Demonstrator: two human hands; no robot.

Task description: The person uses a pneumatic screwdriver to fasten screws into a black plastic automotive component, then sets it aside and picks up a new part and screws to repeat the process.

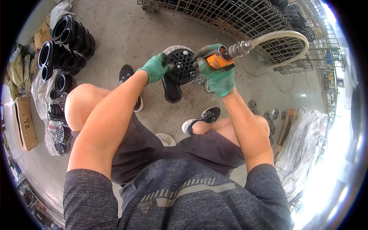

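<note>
My left hand (155, 69), in a green work glove, grips the left rim of a black plastic drain fitting (172, 91). A round perforated grate (183, 69) with bright metal spots lies on top of the fitting, and a rounded side branch points toward me. Behind it shows the rim of a pale round support (171, 49). In my gloved right hand (219, 78) is an orange air tool (219, 59), held just right of the grate. My right fingers wrap its body and come close to the grate's edge; the tool's working tip is hidden.
A pale air hose (295, 34) loops right from the tool's metal coupling (239, 49). Wire cages (214, 19) holding black parts stand beyond. Black fittings (76, 34) are stacked at the left near a cardboard box (25, 122). Loose grates (267, 115) lie right of my leg.
</note>
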